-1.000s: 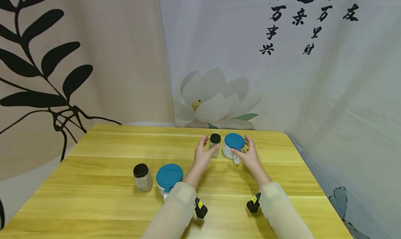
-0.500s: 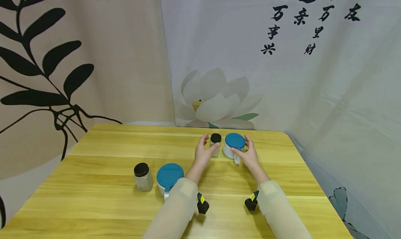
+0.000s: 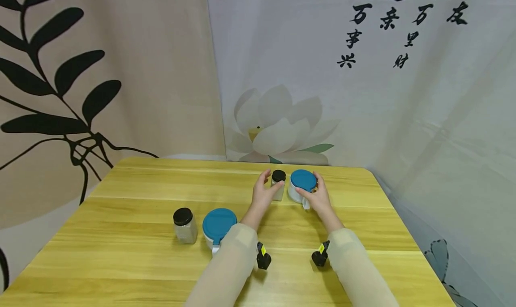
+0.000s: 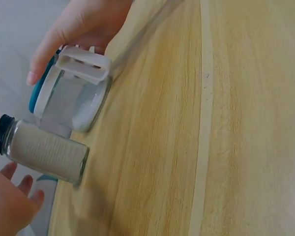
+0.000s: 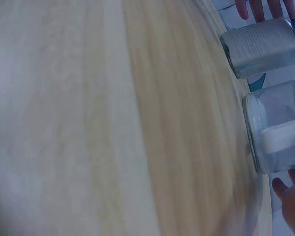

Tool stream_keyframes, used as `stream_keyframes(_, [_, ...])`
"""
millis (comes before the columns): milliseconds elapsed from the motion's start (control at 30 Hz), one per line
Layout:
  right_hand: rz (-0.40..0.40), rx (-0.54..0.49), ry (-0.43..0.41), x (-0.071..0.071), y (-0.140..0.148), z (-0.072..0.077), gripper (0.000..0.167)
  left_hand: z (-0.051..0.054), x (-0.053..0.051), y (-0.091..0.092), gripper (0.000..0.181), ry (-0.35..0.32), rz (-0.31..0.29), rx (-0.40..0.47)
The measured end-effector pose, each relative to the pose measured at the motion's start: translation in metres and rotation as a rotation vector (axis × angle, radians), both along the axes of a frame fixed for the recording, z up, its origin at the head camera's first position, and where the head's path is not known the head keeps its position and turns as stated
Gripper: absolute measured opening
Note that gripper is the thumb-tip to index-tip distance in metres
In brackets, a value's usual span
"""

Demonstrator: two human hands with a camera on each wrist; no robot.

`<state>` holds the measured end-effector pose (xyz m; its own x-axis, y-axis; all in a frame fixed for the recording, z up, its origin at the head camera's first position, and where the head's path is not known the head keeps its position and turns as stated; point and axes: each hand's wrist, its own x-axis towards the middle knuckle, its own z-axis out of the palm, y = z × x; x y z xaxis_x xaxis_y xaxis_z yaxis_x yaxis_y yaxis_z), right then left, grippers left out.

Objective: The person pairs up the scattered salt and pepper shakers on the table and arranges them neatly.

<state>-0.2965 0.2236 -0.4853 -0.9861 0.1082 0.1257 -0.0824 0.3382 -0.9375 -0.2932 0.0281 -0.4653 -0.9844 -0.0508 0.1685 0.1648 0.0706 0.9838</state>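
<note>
At the far edge of the yellow wooden table (image 3: pixel 121 262), the left hand (image 3: pixel 263 197) spreads around a black-lidded square glass jar (image 4: pixel 46 150) — the right hand (image 3: pixel 319 199), grip unclear, curves round a blue-lidded glass jug (image 3: pixel 302 180).

Worktop (image 3: pixel 133 253), far edge, R of midpt. Blk-lidded jar (image 4: pixel 46 151): sm., clear, squarish, upright, lid on. Blue-lidded jar (image 4: pixel 69 101): wider, clear, w/ white handle twd near edge; upright, lid on, just beside first, R.
</note>
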Motion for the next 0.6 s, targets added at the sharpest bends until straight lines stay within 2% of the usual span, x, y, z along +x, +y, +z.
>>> stream_keyframes(400, [-0.018, -0.03, -0.015, -0.0042, -0.0043, -0.0049, 0.098, 0.002, -0.0073, 0.0026, 0.067, -0.054, -0.023, -0.078])
stream_keyframes(600, [-0.014, -0.08, -0.01, -0.0053, -0.0058, -0.007, 0.099, 0.0026, -0.0097, 0.0033, 0.067, -0.065, -0.037, -0.109])
